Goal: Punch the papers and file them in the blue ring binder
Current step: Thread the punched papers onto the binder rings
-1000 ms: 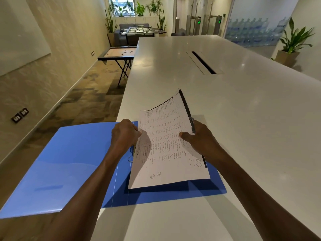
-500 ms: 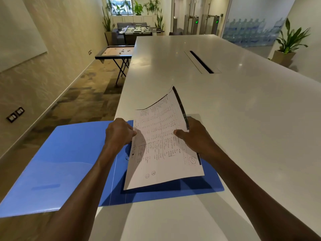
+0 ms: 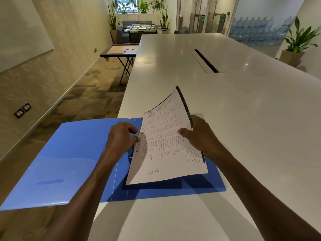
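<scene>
I see the printed paper (image 3: 166, 145) held tilted over the right half of the open blue ring binder (image 3: 69, 157), its far corner curling up. My right hand (image 3: 199, 136) grips its right edge, thumb on top of the sheet. My left hand (image 3: 121, 138) pinches the sheet's left edge at the binder's spine, where a bit of metal ring shows by the fingertips. The binder lies under both hands on the white table (image 3: 225, 105), its left cover overhanging the table's edge.
</scene>
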